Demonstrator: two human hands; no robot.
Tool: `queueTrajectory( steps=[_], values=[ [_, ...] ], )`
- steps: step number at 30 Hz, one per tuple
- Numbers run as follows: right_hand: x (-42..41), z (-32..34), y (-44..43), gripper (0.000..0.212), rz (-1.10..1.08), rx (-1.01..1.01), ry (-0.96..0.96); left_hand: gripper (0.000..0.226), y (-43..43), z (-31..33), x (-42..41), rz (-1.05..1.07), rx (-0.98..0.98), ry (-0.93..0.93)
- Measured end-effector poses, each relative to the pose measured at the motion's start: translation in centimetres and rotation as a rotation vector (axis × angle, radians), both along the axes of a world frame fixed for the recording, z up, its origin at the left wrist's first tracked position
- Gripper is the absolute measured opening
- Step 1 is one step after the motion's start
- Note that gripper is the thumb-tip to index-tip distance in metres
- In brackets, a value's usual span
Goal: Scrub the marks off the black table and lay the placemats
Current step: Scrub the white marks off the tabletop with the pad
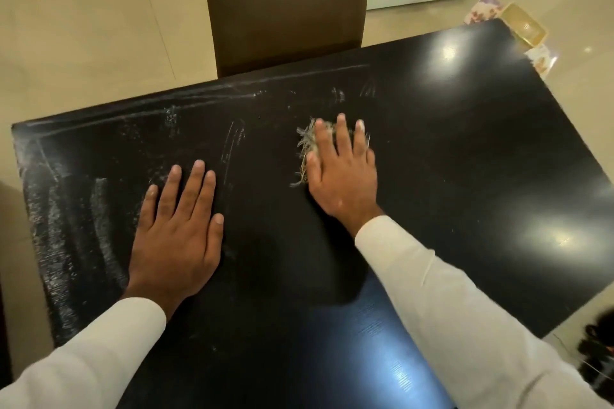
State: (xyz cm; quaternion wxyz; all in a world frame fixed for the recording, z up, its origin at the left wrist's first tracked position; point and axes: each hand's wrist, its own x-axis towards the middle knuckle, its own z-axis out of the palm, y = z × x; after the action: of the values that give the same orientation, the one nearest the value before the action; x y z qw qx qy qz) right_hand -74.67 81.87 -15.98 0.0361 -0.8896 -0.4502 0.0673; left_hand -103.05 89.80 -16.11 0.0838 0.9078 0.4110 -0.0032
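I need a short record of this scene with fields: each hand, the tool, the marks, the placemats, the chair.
left hand: flat on the black table, fingers straight, holds nothing
right hand: presses a fibrous scrubber onto the table
marks: white smears, mostly on the left part and along the far edge
placemats: none on the table
chair: brown, at the far edge
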Motion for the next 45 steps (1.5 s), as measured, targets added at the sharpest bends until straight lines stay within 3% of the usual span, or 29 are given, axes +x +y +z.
queueTrajectory(
  steps=[5,9,15,19,21,27,31,36,41,45],
  values=[
    [4.5,-0.5,-1.1,0.069,-0.212,0.0,-0.006,0.072,-0.1,0.0,-0.1,-0.004,-0.006,-0.003],
    [-0.2,-0.3,-5.6,0.071,-0.35,-0.008,-0.013,0.073,-0.1,0.1,-0.3,-0.003,-0.004,-0.016],
    [-16.6,1.0,-8.8,0.07,-0.094,-0.042,0.095,0.073,-0.5,1.1,-1.2,-0.016,-0.102,-0.099],
    [-18.4,0.8,-8.3,0.069,0.016,-0.012,0.093,0.07,-3.9,2.3,-4.4,-0.025,-0.119,-0.102],
    [-16.5,0.4,-8.8,0.068,-0.001,-0.004,0.066,0.072,-6.8,2.3,-6.8,-0.042,-0.094,-0.031],
    [-14.3,0.3,-16.8,0.068,-0.327,-0.028,0.014,0.074,-13.4,1.4,-12.1,-0.094,-0.053,0.019],
    [-21.6,1.7,-22.3,0.07,-0.365,-0.084,0.102,0.075,-14.7,1.5,-12.5,-0.084,-0.036,0.001],
    [-31.3,2.7,-22.1,0.07,-0.194,-0.079,0.169,0.077,-15.6,1.6,-13.5,-0.1,-0.063,0.002],
    [-27.9,1.6,-20.7,0.069,-0.07,-0.086,0.115,0.075,-17.7,1.4,-16.6,-0.123,-0.051,0.025],
    [-24.5,0.9,-23.7,0.069,-0.265,-0.069,0.119,0.074,-17.9,1.4,-17.6,-0.135,-0.044,0.02]
  ],
)
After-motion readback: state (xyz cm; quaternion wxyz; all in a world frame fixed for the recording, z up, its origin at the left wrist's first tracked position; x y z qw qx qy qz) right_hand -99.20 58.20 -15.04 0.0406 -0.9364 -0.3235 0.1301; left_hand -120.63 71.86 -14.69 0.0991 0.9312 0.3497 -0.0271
